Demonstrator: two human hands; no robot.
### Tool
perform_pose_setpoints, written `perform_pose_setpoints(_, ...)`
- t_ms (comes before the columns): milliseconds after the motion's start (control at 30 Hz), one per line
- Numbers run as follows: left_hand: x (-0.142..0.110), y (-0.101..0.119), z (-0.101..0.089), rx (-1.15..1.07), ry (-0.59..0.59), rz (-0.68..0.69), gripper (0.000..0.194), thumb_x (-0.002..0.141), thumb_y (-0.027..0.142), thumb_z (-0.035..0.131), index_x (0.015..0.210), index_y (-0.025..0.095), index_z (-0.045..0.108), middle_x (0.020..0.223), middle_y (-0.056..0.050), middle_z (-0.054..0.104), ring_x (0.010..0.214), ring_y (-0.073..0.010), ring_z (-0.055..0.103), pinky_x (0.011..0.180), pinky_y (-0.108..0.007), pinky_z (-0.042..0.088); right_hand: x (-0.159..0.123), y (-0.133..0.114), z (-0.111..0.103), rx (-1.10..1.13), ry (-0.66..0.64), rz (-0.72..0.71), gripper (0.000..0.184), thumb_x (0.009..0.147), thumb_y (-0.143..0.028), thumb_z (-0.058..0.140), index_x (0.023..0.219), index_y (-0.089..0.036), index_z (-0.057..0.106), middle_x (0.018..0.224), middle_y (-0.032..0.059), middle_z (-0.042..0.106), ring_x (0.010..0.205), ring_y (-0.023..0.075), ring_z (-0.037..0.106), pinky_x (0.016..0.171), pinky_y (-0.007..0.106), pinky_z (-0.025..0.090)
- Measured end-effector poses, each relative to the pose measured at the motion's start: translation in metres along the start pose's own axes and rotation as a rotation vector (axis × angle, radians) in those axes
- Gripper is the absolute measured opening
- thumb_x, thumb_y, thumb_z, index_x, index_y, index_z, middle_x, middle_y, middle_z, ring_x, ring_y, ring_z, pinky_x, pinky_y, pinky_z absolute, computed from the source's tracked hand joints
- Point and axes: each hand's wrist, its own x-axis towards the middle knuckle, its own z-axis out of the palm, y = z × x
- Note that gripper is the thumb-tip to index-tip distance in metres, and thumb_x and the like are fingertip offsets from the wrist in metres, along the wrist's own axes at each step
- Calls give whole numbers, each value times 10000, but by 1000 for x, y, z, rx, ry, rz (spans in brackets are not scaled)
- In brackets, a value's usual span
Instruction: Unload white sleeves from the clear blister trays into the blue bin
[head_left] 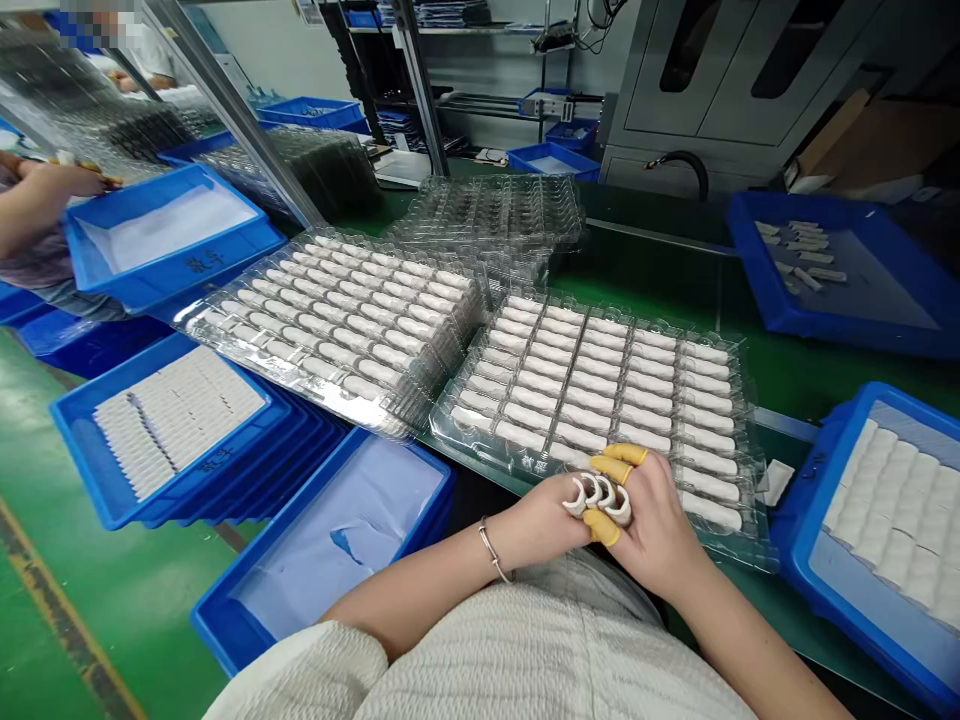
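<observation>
In front of my body, several white C-ended pieces (598, 495) are bunched side by side between my two hands, their curved ends facing up toward me. My left hand (546, 522) is closed around them from the left, its fingers mostly hidden. Yellow finger cots cover fingertips of my right hand (656, 520), which pinches the same pieces from the right. Just beyond my hands lies a clear plastic tray (532, 462) with rows of similar white pieces in its slots. Left of it, a stack of clear trays (442, 350) carries another filled layer on top.
Blue bins with white pieces stand at right (840, 480), far right (765, 300) and left (112, 510). A paper-lined blue bin (225, 640) is by my left elbow. Clear trays (495, 215) are piled behind. A metal post (240, 110) rises at left; a co-worker's arm (45, 200) is beyond.
</observation>
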Motion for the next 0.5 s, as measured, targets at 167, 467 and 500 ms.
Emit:
perform_pose_setpoints(167, -2, 5, -7, 131, 14, 19, 140, 753, 87, 594, 863, 169, 622, 880, -10, 648, 827, -155, 591, 781, -269, 477, -2, -3, -8, 17, -138, 168, 266, 923, -379, 576, 1139, -224, 575, 974, 78, 541, 811, 225, 597, 645, 359, 512)
perform_pose_setpoints(467, -7, 20, -16, 429, 70, -20, 119, 722, 93, 598, 799, 177, 564, 820, -24, 633, 756, -165, 590, 687, -258, 454, 4, -7, -17, 206, -231, 223, 204, 925, -254, 559, 1125, -258, 597, 963, 59, 549, 845, 216, 609, 710, 360, 542)
perform_pose_setpoints(500, -7, 20, -16, 446, 68, -12, 107, 734, 105, 600, 803, 177, 559, 826, -29, 631, 759, -166, 589, 690, -261, 453, 4, -8, -18, 214, -233, 229, 204, 923, -248, 560, 1124, -259, 595, 960, 58, 554, 845, 218, 609, 716, 364, 543)
